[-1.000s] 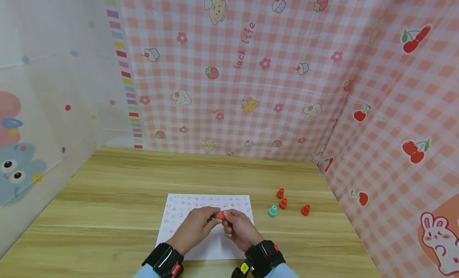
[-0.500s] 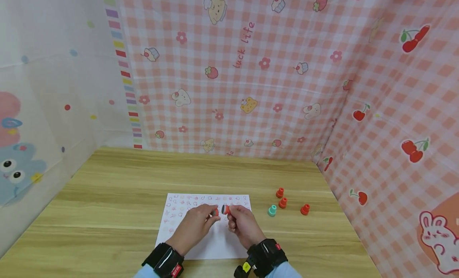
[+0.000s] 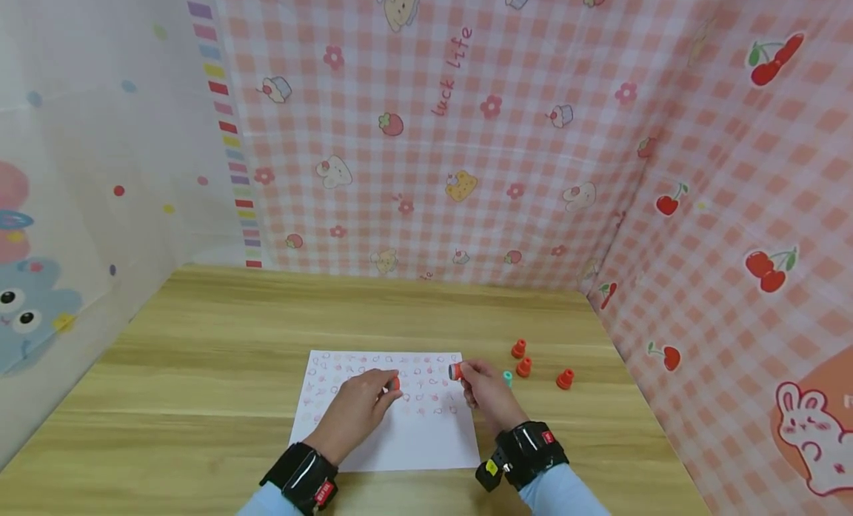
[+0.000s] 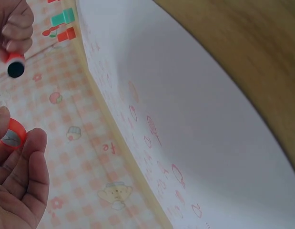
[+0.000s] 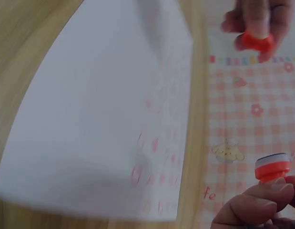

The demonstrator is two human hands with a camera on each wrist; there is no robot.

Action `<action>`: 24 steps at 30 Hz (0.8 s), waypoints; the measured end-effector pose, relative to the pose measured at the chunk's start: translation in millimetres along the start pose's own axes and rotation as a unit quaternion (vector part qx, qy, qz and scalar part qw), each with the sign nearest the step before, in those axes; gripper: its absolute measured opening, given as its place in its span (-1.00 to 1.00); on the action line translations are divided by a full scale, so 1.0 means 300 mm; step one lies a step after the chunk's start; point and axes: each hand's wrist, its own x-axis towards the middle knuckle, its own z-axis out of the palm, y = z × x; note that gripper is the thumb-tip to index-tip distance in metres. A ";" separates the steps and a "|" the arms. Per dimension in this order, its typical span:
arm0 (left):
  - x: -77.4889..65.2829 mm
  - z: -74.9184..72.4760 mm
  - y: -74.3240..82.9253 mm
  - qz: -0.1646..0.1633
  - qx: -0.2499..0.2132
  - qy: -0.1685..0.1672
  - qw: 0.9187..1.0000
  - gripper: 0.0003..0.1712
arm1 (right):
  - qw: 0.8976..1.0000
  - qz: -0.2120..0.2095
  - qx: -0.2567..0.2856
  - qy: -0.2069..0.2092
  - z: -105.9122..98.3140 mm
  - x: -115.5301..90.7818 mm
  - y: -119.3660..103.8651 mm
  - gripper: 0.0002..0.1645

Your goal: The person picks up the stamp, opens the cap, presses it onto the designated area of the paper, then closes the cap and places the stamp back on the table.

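Observation:
Between the thumb and fingers of my left hand (image 3: 353, 409) is a small red stamp cap (image 3: 395, 383); its hollow inside shows in the left wrist view. My right hand (image 3: 492, 394) pinches a red toy stamp (image 3: 456, 372) by its handle, and the dark stamping face (image 4: 15, 69) is uncovered. Both hands are above a white sheet of paper (image 3: 413, 446), the right one near its right edge. Rows of small reddish prints (image 3: 420, 397) cover the upper part of the sheet.
Right of the paper stand three red stamps (image 3: 565, 379) and a teal stamp (image 3: 508, 379), the teal one partly hidden by my right hand. The wooden table (image 3: 166, 397) meets a pink checked cloth (image 3: 426, 131) at the back and right.
The stamp and its cap, together a second ago, have come apart. My right hand has moved right and slightly up with the stamp; the left still holds the cap, shifted slightly.

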 end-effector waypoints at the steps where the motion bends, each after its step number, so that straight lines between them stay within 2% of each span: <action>1: 0.000 -0.001 0.001 -0.002 -0.001 -0.001 1.000 -0.85 | 1.000 -0.005 -0.023 0.003 -0.006 0.001 0.004 -0.71; 5: 0.000 -0.005 0.002 -0.007 0.000 -0.006 1.000 -0.85 | 0.989 -0.031 -0.143 0.014 -0.030 0.000 0.015 -0.73; 8: 0.001 -0.006 0.003 -0.008 0.001 -0.008 1.000 -0.86 | 0.970 -0.064 -0.233 0.015 -0.044 0.000 0.024 -0.79; 10: 0.001 -0.006 0.004 -0.007 0.002 -0.008 1.000 -0.86 | 0.959 -0.079 -0.274 0.009 -0.050 0.002 0.032 -0.83; 14: 0.001 -0.008 0.005 -0.012 0.001 -0.011 1.000 -0.86 | 0.921 -0.125 -0.369 -0.006 -0.058 0.006 0.049 -0.81; 16: 0.001 -0.010 0.006 -0.015 0.000 -0.013 1.000 -0.86 | 0.899 -0.152 -0.411 -0.015 -0.059 0.007 0.056 -0.81; 18: 0.000 -0.011 0.007 -0.017 -0.002 -0.015 1.000 -0.86 | 0.872 -0.178 -0.455 -0.018 -0.059 0.007 0.063 -0.82; 19: 0.000 -0.011 0.007 -0.017 -0.003 -0.016 1.000 -0.86 | 0.863 -0.183 -0.470 -0.021 -0.057 0.006 0.064 -0.83; 21: 0.000 -0.011 0.009 -0.020 -0.005 -0.017 1.000 -0.86 | 0.848 -0.189 -0.495 -0.026 -0.055 0.005 0.068 -0.85; 24: 0.002 -0.012 0.011 -0.021 -0.007 -0.017 1.000 -0.87 | 0.834 -0.185 -0.518 -0.032 -0.051 0.001 0.072 -0.83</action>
